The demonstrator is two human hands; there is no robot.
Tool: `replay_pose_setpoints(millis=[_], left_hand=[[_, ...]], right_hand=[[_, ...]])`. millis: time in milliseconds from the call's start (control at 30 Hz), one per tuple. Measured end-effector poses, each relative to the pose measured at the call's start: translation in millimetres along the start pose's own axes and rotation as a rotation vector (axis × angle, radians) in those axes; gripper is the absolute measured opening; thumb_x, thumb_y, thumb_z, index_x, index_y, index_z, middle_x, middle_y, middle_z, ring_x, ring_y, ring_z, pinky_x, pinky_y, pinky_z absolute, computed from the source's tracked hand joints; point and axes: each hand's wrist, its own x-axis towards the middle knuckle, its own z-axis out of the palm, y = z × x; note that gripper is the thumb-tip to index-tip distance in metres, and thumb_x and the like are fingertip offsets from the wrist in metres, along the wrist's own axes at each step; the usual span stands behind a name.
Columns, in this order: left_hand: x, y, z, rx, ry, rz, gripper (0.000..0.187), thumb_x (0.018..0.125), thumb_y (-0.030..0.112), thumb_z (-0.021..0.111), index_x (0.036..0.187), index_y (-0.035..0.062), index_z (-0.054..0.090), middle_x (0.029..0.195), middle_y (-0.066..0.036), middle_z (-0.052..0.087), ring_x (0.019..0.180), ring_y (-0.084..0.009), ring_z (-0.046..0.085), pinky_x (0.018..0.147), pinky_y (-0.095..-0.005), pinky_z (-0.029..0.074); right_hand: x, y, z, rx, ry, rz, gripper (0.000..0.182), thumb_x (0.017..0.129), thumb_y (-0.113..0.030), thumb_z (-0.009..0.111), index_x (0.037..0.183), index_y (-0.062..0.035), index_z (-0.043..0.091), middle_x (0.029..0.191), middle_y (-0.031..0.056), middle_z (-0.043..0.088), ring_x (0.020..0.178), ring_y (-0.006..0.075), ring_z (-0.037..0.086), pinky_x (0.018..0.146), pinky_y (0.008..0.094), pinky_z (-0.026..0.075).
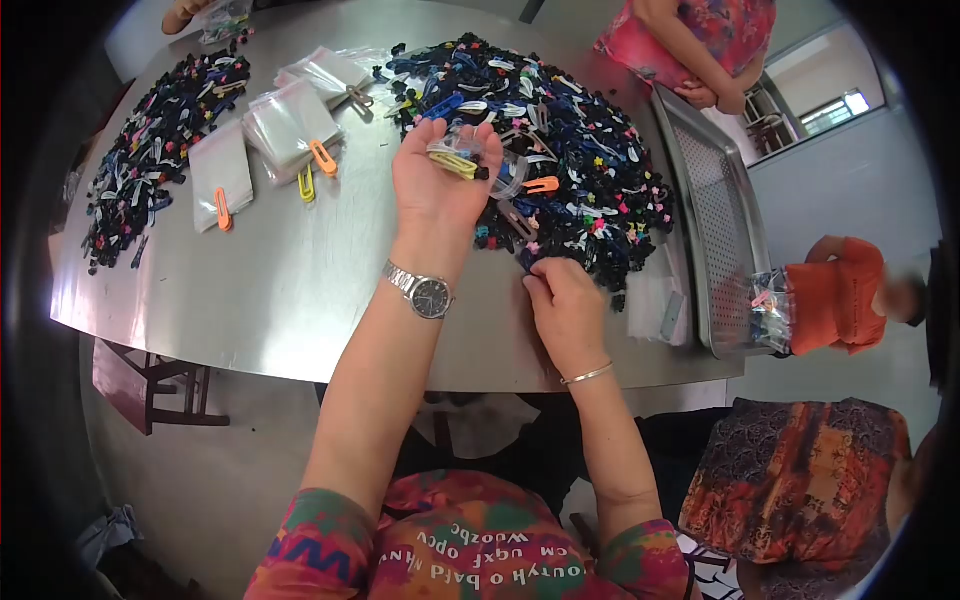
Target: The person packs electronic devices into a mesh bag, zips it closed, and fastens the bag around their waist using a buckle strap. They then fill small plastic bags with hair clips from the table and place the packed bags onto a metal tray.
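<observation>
Palm up over the near edge of a large heap of small hair clips, my left hand has its fingers curled round a clear plastic bag. A yellow hair clip lies across its fingers, with small dark pieces beside it. An orange hair clip and a brown one rest just right of that hand. At the heap's lower edge, my right hand is closed in a pinch on a small dark blue piece, apparently a hair clip, partly hidden by the fingers.
Stacks of clear bags with orange and yellow clips lie left on the metal table. A second heap is farther left. More bags and a perforated metal tray are at right. Other people are around the table.
</observation>
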Motion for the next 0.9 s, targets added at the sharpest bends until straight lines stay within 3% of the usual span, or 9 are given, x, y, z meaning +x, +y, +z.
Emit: replay_pose_setpoints(millis=[133, 367, 433, 533, 567, 667, 767, 833, 900], left_hand=[[0.1, -2.6, -0.8, 0.025, 0.014, -0.037, 0.013, 0.091, 0.022, 0.046, 0.098, 0.011, 0.042, 0.092, -0.011, 0.051, 0.088, -0.0293, 0.055, 0.075, -0.042, 0.05], [2.3, -10.8, -8.1, 0.05, -0.036, -0.054, 0.014, 0.091, 0.021, 0.047, 0.099, 0.0097, 0.043, 0.094, -0.011, 0.051, 0.087, -0.0285, 0.055, 0.075, -0.042, 0.05], [1.4, -14.2, -7.9, 0.078, -0.033, -0.065, 0.018, 0.092, 0.023, 0.045, 0.103, 0.0083, 0.044, 0.098, -0.023, 0.057, 0.087, -0.0333, 0.059, 0.077, -0.0454, 0.051], [-4.0, -24.3, -8.0, 0.123, -0.034, -0.096, 0.018, 0.091, 0.022, 0.048, 0.102, 0.0082, 0.045, 0.097, -0.016, 0.054, 0.088, -0.0308, 0.057, 0.078, -0.0435, 0.05], [-6.1, -27.0, -7.7, 0.143, -0.034, -0.123, 0.019, 0.089, 0.021, 0.051, 0.102, 0.0085, 0.046, 0.096, -0.011, 0.051, 0.089, -0.0286, 0.055, 0.079, -0.0424, 0.049], [-10.0, -36.2, -11.2, 0.151, -0.034, -0.14, 0.022, 0.091, 0.024, 0.049, 0.107, 0.0086, 0.044, 0.098, -0.011, 0.052, 0.091, -0.029, 0.055, 0.081, -0.0434, 0.049], [-13.9, -38.7, -7.1, 0.078, -0.011, -0.13, 0.026, 0.093, 0.027, 0.047, 0.111, 0.0096, 0.043, 0.099, -0.01, 0.052, 0.093, -0.0287, 0.055, 0.082, -0.0439, 0.049], [-16.3, -41.3, -6.1, -0.044, 0.019, -0.114, 0.031, 0.094, 0.031, 0.047, 0.117, 0.011, 0.041, 0.101, -0.01, 0.053, 0.094, -0.0282, 0.055, 0.083, -0.0444, 0.048], [-22.1, -52.4, -10.0, 0.037, -0.068, -0.13, 0.034, 0.094, 0.031, 0.048, 0.12, 0.0107, 0.041, 0.103, -0.009, 0.053, 0.096, -0.028, 0.055, 0.085, -0.0429, 0.047]], right_hand=[[-0.7, -2.6, -6.6, 0.094, -0.029, 0.093, 0.012, 0.076, -0.007, 0.067, 0.086, -0.0035, 0.061, 0.082, 0.0117, 0.06, 0.076, 0.0293, 0.06, 0.067, 0.0366, 0.048], [3.9, 3.9, -10.2, 0.061, 0.03, -0.058, 0.014, 0.077, -0.004, 0.066, 0.089, -0.0021, 0.061, 0.084, 0.0107, 0.06, 0.072, 0.0247, 0.06, 0.063, 0.0323, 0.048], [14.5, -5.3, -20.2, 0.118, 0.064, -0.059, 0.015, 0.077, -0.004, 0.066, 0.092, -0.0019, 0.061, 0.085, 0.0098, 0.059, 0.07, 0.0222, 0.06, 0.062, 0.0303, 0.048], [28.3, -22.1, -32.7, 0.351, 0.268, -0.083, 0.016, 0.081, -0.001, 0.065, 0.097, -0.0013, 0.062, 0.087, 0.0052, 0.059, 0.069, 0.0104, 0.054, 0.06, 0.0227, 0.045], [35.8, -23.0, -30.2, 0.342, 0.268, -0.139, 0.022, 0.08, 0.0, 0.064, 0.101, -0.0024, 0.062, 0.094, 0.0064, 0.06, 0.069, 0.0106, 0.054, 0.06, 0.0231, 0.046], [49.4, -30.5, -27.0, 0.269, 0.282, -0.124, 0.029, 0.079, 0.0, 0.065, 0.108, -0.003, 0.059, 0.101, 0.0066, 0.059, 0.07, 0.0104, 0.055, 0.062, 0.0222, 0.046], [45.8, -27.2, -18.8, 0.228, 0.476, -0.081, 0.033, 0.08, -0.002, 0.065, 0.111, -0.0009, 0.056, 0.104, 0.006, 0.058, 0.072, 0.01, 0.055, 0.063, 0.0206, 0.046], [37.2, -36.0, -17.1, 0.872, 0.278, 0.285, 0.03, 0.082, -0.006, 0.064, 0.11, 0.0008, 0.056, 0.1, 0.0048, 0.058, 0.073, 0.0082, 0.054, 0.061, 0.018, 0.044], [38.8, -35.5, -22.6, 0.965, 0.249, 0.389, 0.024, 0.083, -0.007, 0.062, 0.106, 0.0004, 0.057, 0.088, 0.0026, 0.059, 0.069, 0.0057, 0.052, 0.057, 0.0168, 0.041]])
